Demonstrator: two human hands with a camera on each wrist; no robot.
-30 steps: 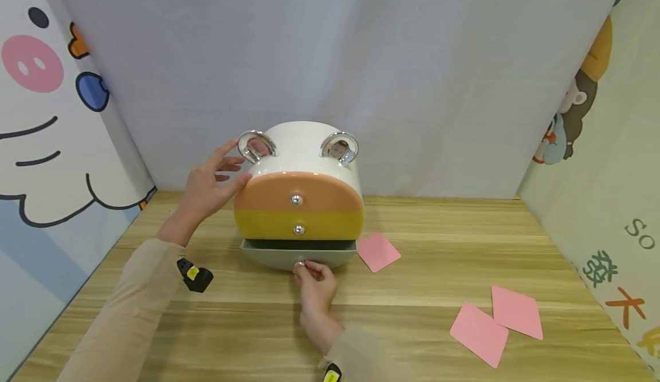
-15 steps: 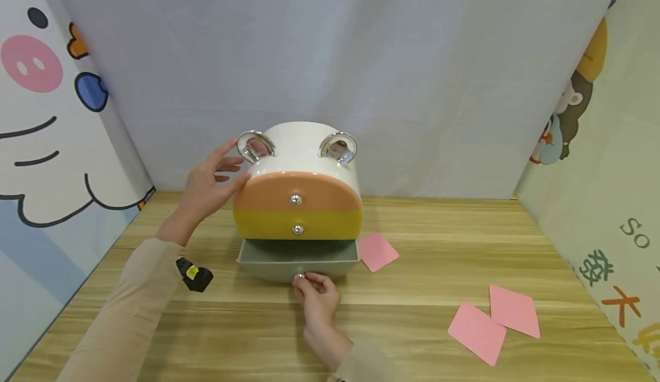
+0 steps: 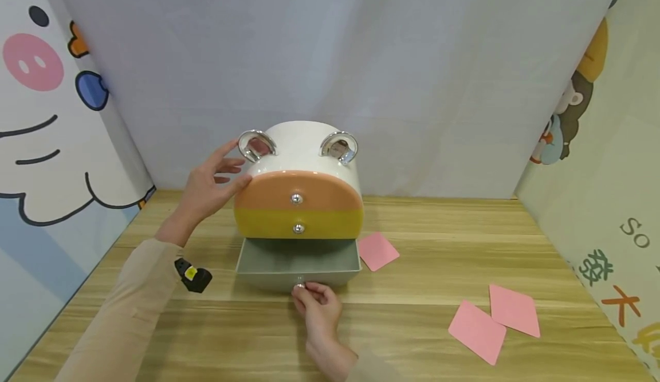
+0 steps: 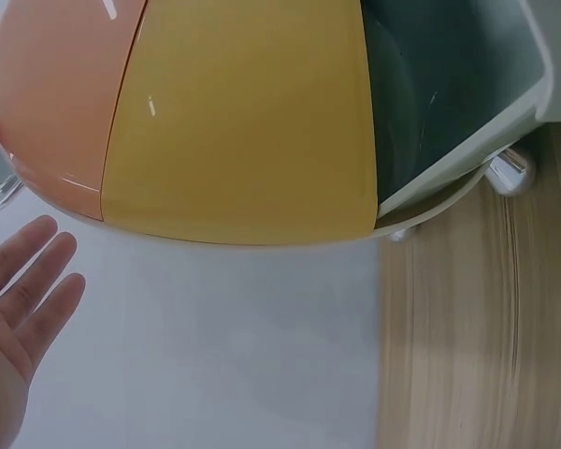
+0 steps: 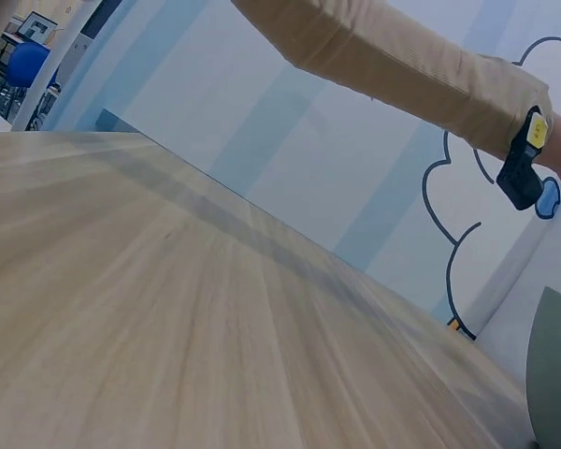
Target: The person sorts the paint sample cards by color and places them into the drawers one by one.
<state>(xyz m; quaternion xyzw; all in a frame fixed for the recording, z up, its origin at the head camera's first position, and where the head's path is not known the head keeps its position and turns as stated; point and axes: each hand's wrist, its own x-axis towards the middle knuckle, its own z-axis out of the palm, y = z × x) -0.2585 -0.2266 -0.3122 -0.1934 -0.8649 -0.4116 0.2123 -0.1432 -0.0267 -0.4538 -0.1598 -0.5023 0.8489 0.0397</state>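
from the left, we see the left hand (image 3: 206,190) at the side of the white cabinet (image 3: 304,146), its fingers loosely straight and slightly spread; the thumb rests by the front edge and the index reaches towards the silver loop (image 3: 262,134). we take this as a brace against any tug on the front. the cabinet stands upright on the worktop (image 3: 423,284), and beneath its orange and yellow faces the grey-green drawer (image 3: 258,282) juts out towards us. the right hand (image 3: 322,313) pinches the drawer's central knob (image 3: 299,285) between thumb and finger, a grip we judge good for a straight pull. just beside the drawer lies one pink card (image 3: 378,251); farther right are a lower card (image 3: 478,331) and an upper card (image 3: 514,310), touching or overlapping, we cannot tell which. fingers cover most of the knob, the cabinet hides the drawer's back end, and we cannot say whether the index meets the loop. the left wrist view cuts off the left hand; the right one catches only a grey-green sliver.
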